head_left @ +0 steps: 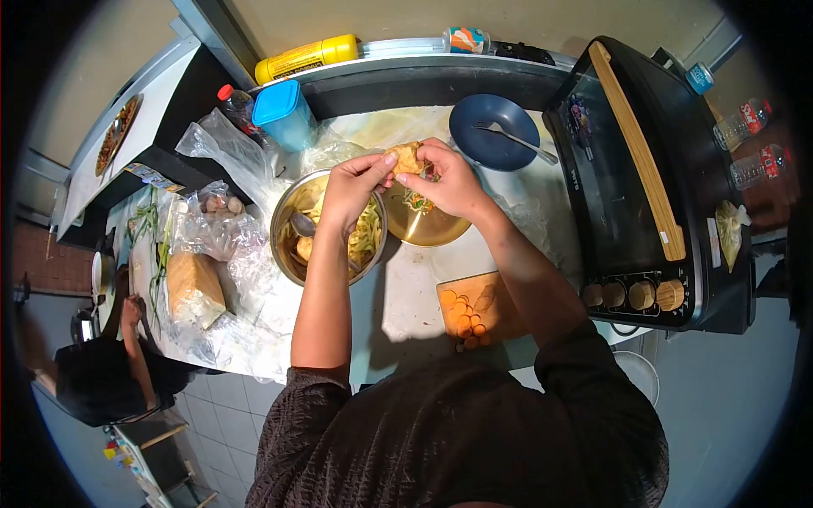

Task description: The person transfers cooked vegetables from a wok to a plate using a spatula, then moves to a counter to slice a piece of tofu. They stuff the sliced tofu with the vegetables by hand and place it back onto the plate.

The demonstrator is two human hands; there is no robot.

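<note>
Pinching a golden-brown fried piece (407, 157) with 2 hands, over the amber plate (436, 232).

Held narrowly between the fingers (381, 168) of left hand (350, 188) and right hand (453, 184), near shredded vegetables (417, 201) on the plate and the steel bowl (280, 224). Probably being opened or filled; too small to tell which. Seems to call next for light, even pressure.

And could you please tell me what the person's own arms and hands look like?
The left hand and right hand are ungloved, with no watch visible. Dark, textured, shortish sleeves leave the forearms bare.
</note>
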